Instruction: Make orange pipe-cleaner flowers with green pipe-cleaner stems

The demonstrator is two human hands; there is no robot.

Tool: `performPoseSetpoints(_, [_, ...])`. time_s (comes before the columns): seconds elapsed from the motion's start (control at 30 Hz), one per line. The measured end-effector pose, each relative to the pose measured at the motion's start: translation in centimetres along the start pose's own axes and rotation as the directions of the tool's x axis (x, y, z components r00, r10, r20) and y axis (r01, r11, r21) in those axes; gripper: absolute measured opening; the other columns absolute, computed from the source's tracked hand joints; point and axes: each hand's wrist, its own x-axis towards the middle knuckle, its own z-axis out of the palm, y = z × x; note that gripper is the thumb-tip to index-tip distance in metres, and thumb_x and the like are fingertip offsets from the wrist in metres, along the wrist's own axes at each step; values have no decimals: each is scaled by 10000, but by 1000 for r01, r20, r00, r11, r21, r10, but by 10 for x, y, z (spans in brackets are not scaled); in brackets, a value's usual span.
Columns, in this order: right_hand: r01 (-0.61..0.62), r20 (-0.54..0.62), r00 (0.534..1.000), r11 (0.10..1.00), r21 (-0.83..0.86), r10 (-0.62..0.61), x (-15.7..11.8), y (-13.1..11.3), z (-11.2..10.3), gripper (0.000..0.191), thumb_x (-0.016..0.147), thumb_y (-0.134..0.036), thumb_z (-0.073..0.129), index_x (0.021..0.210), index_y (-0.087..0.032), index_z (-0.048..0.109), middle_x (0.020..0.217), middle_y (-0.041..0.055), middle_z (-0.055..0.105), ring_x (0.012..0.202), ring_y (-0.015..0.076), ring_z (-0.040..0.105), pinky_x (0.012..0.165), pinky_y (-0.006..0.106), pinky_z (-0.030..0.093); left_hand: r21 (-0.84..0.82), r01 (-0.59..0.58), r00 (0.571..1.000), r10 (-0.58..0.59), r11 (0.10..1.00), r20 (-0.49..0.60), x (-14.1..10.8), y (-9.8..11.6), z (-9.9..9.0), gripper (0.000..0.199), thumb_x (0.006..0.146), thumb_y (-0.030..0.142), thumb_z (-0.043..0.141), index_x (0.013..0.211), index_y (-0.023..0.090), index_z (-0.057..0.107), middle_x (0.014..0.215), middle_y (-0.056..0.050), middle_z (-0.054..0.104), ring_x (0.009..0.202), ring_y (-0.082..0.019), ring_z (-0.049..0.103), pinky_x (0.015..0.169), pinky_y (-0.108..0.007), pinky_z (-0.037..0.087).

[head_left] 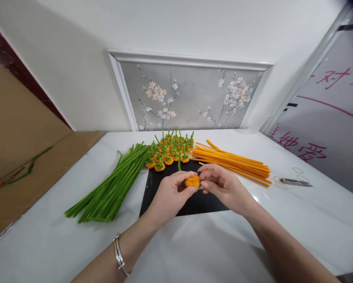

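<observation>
Here's the orange piece [192, 181] over the black mat [164, 195], pinched between the left hand's [172, 192] thumb and fingers, nearly closed on it; the right hand's [222, 186] fingers curl loosely at its other side, and whether they grip, I can't tell! Light pressure looks wise, left steadying, right shaping so the fuzzy ridges aren't crushed; a green stem [179, 162] rises just behind, its lower end hidden, and the right fingertips overlap too much to read
</observation>
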Motion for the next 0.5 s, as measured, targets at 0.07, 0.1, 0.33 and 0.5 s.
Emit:
performPoseSetpoints(0.07, [114,-16,993,985,-132,-117,0,1,-3,189,826,-241,595,1014,-226,602,886,31,628,776,153,608,710,308,528,-87,37,999,-33,996,36,1,3,-2,300,756,142,642,1050,173,693,972,-52,696,882,-168,646,808,-280,534])
performPoseSetpoints(0.1, [164,-21,985,964,-209,-173,0,1,-4,166,828,-223,595,992,-231,621,882,33,630,789,160,607,717,309,520,-124,53,997,-46,991,59,1,5,-2,315,758,139,640,1068,170,690,983,-53,701,901,-173,647,833,-292,531])
performPoseSetpoints(0.33, [362,-24,912,833,-418,-409,1,-2,0,117,858,-200,569,879,-252,672,871,37,670,812,185,622,741,331,503,-203,84,995,-71,976,68,1,9,1,351,727,112,662,1072,165,698,1021,-69,713,964,-205,649,905,-347,514])
performPoseSetpoints(0.5, [327,-21,936,891,-315,-351,2,1,-5,88,824,-231,624,892,-249,677,884,40,659,819,187,616,741,331,507,-279,164,984,-138,946,112,0,12,0,477,701,117,687,1173,160,635,1106,-81,693,1015,-220,647,931,-369,511])
